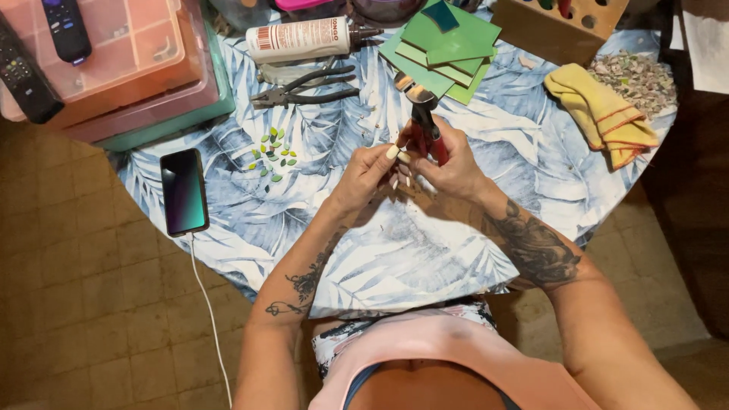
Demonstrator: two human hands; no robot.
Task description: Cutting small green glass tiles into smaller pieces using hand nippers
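Observation:
My right hand [449, 165] grips red-handled nippers [422, 114] whose head points away from me, over the leaf-patterned tablecloth [395, 250]. My left hand [366, 173] sits close beside it, pinching a small pale piece [393, 152] at the fingertips, right by the tool's handles. Both hands meet at the middle of the round table. A cluster of small green cut pieces [272, 154] lies to the left of my left hand.
Green tiles [448, 45] are stacked at the back, with black pliers [304, 86] and a white glue bottle [300, 38] beside them. A phone [184, 191] on a cable lies left. Plastic boxes [129, 68] with two remotes, a yellow cloth [604, 112] and tile scraps [638, 76] sit around.

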